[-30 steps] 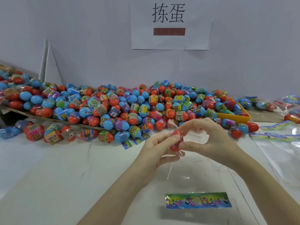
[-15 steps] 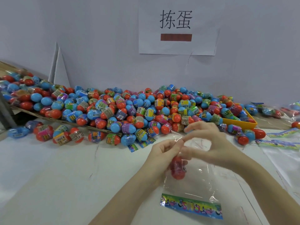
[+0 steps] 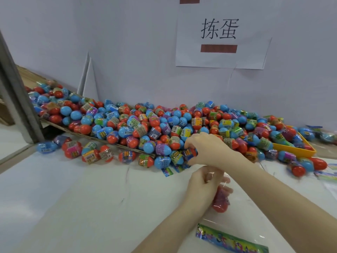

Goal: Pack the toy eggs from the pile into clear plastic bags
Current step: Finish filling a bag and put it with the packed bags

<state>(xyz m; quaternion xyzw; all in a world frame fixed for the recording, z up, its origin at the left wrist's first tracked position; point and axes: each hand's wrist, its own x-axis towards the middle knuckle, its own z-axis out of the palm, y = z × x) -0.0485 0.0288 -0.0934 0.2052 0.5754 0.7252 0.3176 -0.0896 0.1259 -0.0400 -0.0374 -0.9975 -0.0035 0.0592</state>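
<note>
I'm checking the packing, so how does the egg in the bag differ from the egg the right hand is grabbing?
The bagged egg hangs inside the clear bag held by the left hand; the grabbed egg sits at the pile's edge under the right hand. The bagged egg shows red; the grabbed egg shows a blue label. Both are wrapped toy eggs.

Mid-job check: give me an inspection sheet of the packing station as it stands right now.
Surface: white table, a few dark scuffs.
Job's things: pile of toy eggs along the wall, partly on a cardboard sheet; clear bag with a colourful header strip, one red egg inside it.
Clutter: loose eggs at the table's left; a yellow tray and packed bags at the right.
Hands: left hand pinches the bag's mouth; right hand has its grip on an egg at the pile's edge.
Cables: nothing seen.
Surroundings: grey wall, paper sign, metal post at the left.
</note>
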